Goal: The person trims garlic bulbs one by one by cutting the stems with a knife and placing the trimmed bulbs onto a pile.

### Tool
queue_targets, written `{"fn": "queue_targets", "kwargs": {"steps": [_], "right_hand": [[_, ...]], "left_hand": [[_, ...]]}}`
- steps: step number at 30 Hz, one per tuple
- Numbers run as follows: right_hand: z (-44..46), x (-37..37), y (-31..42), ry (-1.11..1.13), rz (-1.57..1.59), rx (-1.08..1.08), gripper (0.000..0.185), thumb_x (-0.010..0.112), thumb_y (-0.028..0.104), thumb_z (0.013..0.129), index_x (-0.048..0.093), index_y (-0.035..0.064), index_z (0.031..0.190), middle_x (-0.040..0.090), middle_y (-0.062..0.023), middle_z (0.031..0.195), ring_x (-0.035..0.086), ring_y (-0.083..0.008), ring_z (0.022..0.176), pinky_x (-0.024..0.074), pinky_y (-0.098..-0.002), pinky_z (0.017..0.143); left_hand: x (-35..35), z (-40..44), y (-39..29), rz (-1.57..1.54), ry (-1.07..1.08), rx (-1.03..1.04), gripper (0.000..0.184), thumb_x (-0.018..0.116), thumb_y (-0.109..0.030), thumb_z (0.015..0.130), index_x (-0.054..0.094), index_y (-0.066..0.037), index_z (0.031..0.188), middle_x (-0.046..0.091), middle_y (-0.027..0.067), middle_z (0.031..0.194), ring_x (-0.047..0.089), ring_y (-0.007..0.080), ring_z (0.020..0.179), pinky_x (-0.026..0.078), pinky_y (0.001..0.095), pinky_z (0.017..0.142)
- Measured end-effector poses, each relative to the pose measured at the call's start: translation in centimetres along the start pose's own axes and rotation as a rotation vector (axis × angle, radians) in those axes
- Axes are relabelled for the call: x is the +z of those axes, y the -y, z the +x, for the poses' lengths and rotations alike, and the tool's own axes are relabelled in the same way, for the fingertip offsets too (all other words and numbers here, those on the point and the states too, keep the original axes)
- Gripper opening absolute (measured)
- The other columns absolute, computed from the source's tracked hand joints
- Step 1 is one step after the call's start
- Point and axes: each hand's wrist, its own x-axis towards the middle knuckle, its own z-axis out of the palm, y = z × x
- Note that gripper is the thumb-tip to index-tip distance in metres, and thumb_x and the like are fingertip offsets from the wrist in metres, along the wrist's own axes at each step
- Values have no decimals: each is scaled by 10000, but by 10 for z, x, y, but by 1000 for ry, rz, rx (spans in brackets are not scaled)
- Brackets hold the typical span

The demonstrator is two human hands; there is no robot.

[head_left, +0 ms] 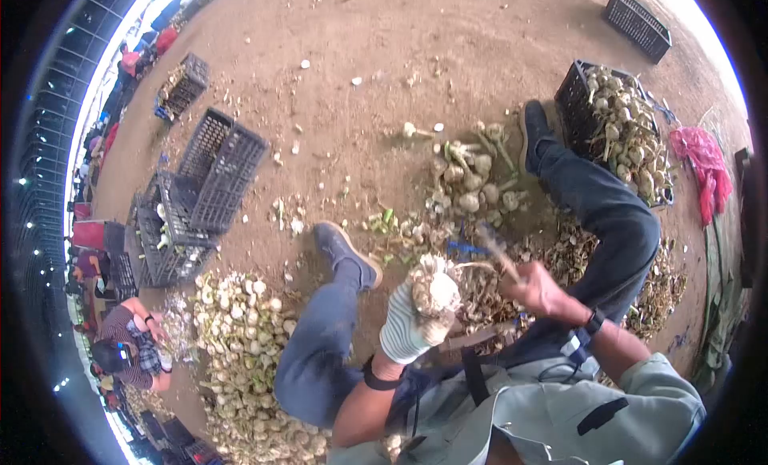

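My left hand (406,325), in a striped glove, is closed around a garlic bulb (442,291) whose pale face points up. A thin stalk (477,265) sticks out to the right of this bulb. My right hand (540,291) is bare and closed, a little to the right of the bulb. From it a long, thin, brownish-grey thing (500,253) points up and left; motion blur hides whether it is a blade or a stem. Below both hands lie dry garlic skins and stalks (476,297). Ahead of them is a heap of garlic bulbs with stems (472,177).
A large pile of trimmed garlic (244,369) lies left of my left leg. A full crate of garlic (624,129) stands by my right foot. Black crates (220,173) are stacked at the left. Another person (132,345) sits beyond the pile. A pink net bag (704,169) lies far right.
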Motion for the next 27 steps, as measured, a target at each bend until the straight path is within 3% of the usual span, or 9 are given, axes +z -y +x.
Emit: {"fn": "queue_targets", "kwargs": {"steps": [2, 5, 13, 14, 18, 19, 22, 24, 27], "right_hand": [[-9, 7, 57, 59, 31, -82, 255, 614, 192, 814, 673, -56, 802, 642, -122, 621, 622, -187, 559, 480, -363, 507], [-17, 15, 89, 106, -75, -310, 233, 628, 176, 776, 678, -38, 853, 642, -170, 643, 622, -216, 563, 505, -394, 568], [-20, 34, 111, 157, 460, -75, 420, 697, 407, 884, 676, -4, 969, 584, -7, 663, 525, -92, 581, 437, -286, 529], [-17, 35, 108, 199, 454, -36, 404, 703, 411, 885, 671, 11, 926, 544, 21, 645, 495, -64, 565, 396, -255, 485], [-18, 23, 122, 59, 569, 12, 347, 729, 340, 873, 665, 0, 905, 549, 15, 638, 512, -60, 565, 398, -247, 453], [-17, 17, 123, 17, 542, 8, 307, 730, 285, 870, 664, -10, 922, 560, 9, 641, 520, -67, 563, 404, -249, 460], [-10, 6, 124, -36, 450, -47, 291, 723, 259, 865, 663, -14, 946, 574, 1, 650, 507, -62, 566, 397, -245, 469], [-1, 7, 118, -44, 215, -173, 296, 720, 253, 857, 661, -25, 941, 579, -2, 662, 489, -56, 572, 395, -249, 491], [-2, 7, 121, -87, 226, -277, 301, 712, 271, 858, 668, -24, 900, 564, 13, 647, 469, -57, 570, 383, -260, 500]], "left_hand": [[9, 9, -20, -914, -31, -447, 501, 693, -138, 821, 484, -53, 1269, 650, 67, 1103, 642, 178, 1000, 515, 303, 886], [11, 6, -22, -122, -38, -172, 542, 705, -117, 820, 462, -46, 1300, 640, 75, 1121, 623, 146, 1030, 506, 274, 892], [24, -2, -2, -660, -274, -79, 472, 645, -272, 928, 478, -48, 1309, 566, -5, 1051, 556, 85, 876, 472, 232, 733], [19, -3, -2, -537, -243, -76, 540, 581, -422, 957, 493, -20, 1306, 582, 43, 1070, 585, 161, 969, 482, 304, 859], [-2, 0, -9, -309, -246, -182, 507, 616, -346, 941, 504, 3, 1291, 605, 88, 1134, 595, 217, 1017, 481, 365, 958], [-1, -8, -18, -1046, -281, -103, 477, 657, -227, 913, 511, 14, 1298, 616, 110, 1160, 610, 206, 970, 524, 339, 878], [-17, 1, -25, -1053, -105, -229, 411, 655, -120, 888, 552, 11, 1264, 659, 101, 1069, 637, 198, 823, 549, 323, 740], [-14, 7, -27, -266, 27, -416, 296, 693, -145, 876, 634, -17, 1137, 669, 42, 952, 608, 99, 781, 508, 249, 698], [1, 8, -13, 215, -32, -253, 277, 730, -99, 786, 655, 1, 1033, 686, 30, 766, 617, 78, 658, 514, 263, 624]]}}
